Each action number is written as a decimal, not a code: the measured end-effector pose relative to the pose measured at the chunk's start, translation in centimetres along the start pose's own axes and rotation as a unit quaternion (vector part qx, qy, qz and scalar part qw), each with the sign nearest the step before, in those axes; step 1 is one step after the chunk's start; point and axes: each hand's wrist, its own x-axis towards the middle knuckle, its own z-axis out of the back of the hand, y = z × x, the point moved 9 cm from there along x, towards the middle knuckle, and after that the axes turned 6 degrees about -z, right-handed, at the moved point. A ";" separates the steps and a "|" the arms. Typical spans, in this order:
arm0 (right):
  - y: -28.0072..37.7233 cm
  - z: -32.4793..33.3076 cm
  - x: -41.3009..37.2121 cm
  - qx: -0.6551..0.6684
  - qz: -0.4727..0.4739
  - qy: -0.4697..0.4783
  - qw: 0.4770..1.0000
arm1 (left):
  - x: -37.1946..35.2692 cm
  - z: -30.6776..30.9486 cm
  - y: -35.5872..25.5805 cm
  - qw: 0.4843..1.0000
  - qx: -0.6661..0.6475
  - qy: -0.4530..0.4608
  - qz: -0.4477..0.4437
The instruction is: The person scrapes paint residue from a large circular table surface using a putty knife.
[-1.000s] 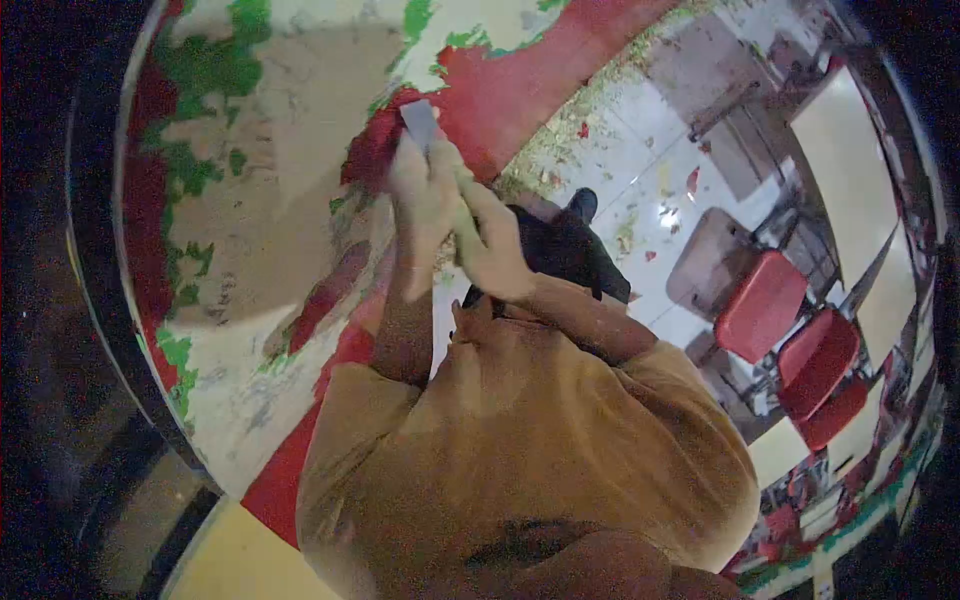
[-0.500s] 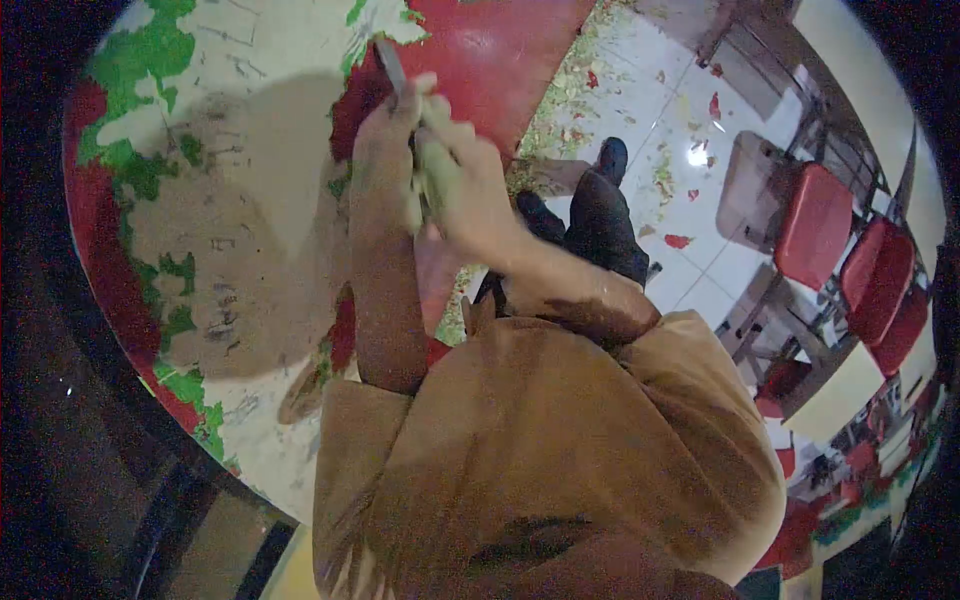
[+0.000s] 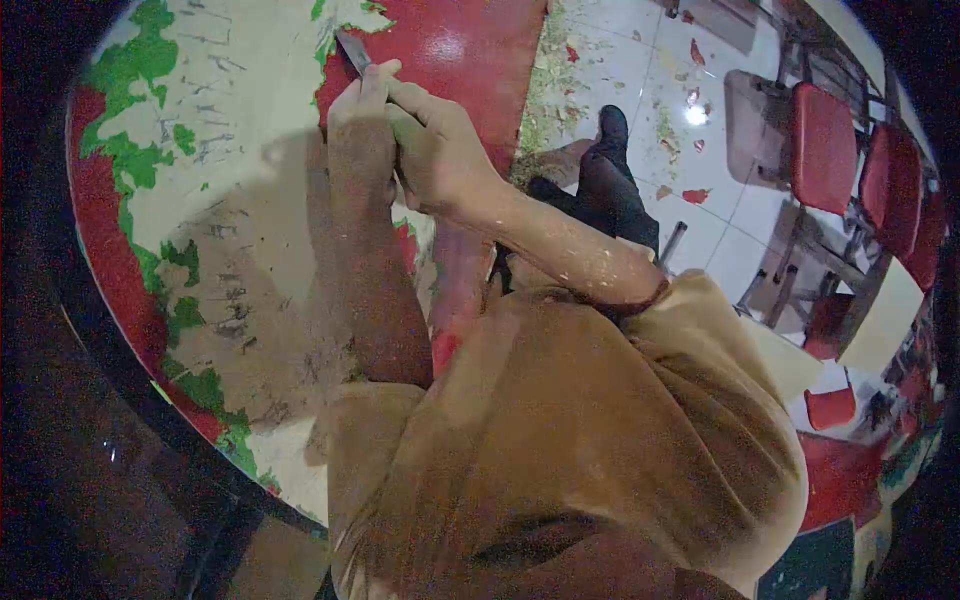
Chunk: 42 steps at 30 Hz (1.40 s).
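Observation:
My left hand [image 3: 358, 118] is closed around a flat metal scraper [image 3: 353, 53], whose handle is hidden by the fingers. Close against it, my right hand [image 3: 430, 140] is also wrapped around the tool. The blade points up and left, its tip at the ragged border where red paint [image 3: 430, 50] meets a bare cream patch on the painted surface [image 3: 270, 90]. Green remnants [image 3: 145, 60] cling along the far left of that surface. Pale flecks dot my right forearm.
Paint chips and pale scrapings [image 3: 560, 90] litter the white tiled floor [image 3: 640, 40] beside my dark shoes [image 3: 612, 125]. Red-seated chairs [image 3: 825, 145] stand to the right. A cream panel [image 3: 885, 315] lies near them.
Both hands and the scraper have shifted up and left in the view, and the blade now leans further left. The camera view has also moved somewhat.

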 end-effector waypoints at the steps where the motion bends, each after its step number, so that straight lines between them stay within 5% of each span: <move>1: 0.4 0.2 -0.1 0.004 0.002 -0.019 1.000 | 0.0 0.3 -1.9 1.000 0.005 -0.006 0.029; 3: 0.7 0.5 -0.4 -0.012 0.053 -0.073 0.996 | 0.3 0.3 -3.5 0.985 0.170 0.010 -0.021; 5: 0.9 0.6 -0.8 0.010 0.006 -0.054 0.998 | 0.8 -0.4 -4.3 0.861 0.475 0.045 -0.174; 8: -1.9 0.3 0.4 0.012 -0.106 0.012 0.994 | 1.5 1.5 0.2 0.967 0.237 0.022 0.093; 9: -3.1 0.1 0.4 0.004 -0.139 0.031 0.990 | 1.1 1.1 -0.1 0.966 0.258 0.013 0.028; 11: -2.6 0.7 -0.9 -0.061 -0.011 0.018 0.998 | -1.3 0.0 0.2 0.948 0.302 -0.010 -0.101; 12: -2.8 1.2 -2.0 -0.092 0.058 0.006 0.994 | -4.1 -1.1 -0.4 0.833 0.541 0.015 -0.119; 15: -8.8 -0.1 -7.1 -0.133 -0.014 0.111 0.985 | -10.3 0.1 4.4 0.898 0.431 -0.094 0.005; 17: -10.2 -1.1 -8.2 -0.139 -0.092 0.153 0.974 | -12.0 1.0 4.4 0.905 0.396 -0.156 0.009; 20: -11.4 -1.7 -8.5 -0.063 0.014 0.083 0.994 | -12.1 1.4 5.2 0.904 0.399 -0.154 0.027; 22: -11.3 -1.4 -8.6 -0.035 -0.022 0.084 0.996 | -11.6 0.6 4.2 0.904 0.398 -0.154 -0.015; 26: -11.4 -2.4 -7.3 -0.022 -0.031 0.121 0.992 | -9.8 1.3 3.5 0.900 0.417 -0.117 0.053; 30: -10.2 -1.8 -7.8 -0.072 0.063 0.022 0.995 | -9.4 1.5 3.1 0.878 0.464 -0.110 0.034; 34: -11.2 -1.7 -6.9 -0.046 -0.026 0.047 0.997 | -9.0 1.7 4.7 0.873 0.451 -0.083 0.167; 37: -10.6 -1.8 -8.3 -0.006 -0.030 0.073 0.997 | -10.0 1.0 3.5 0.869 0.484 -0.090 0.047; 42: -12.2 -2.3 -6.4 -0.040 -0.069 0.072 0.994 | -8.4 1.3 2.6 0.864 0.488 -0.112 0.051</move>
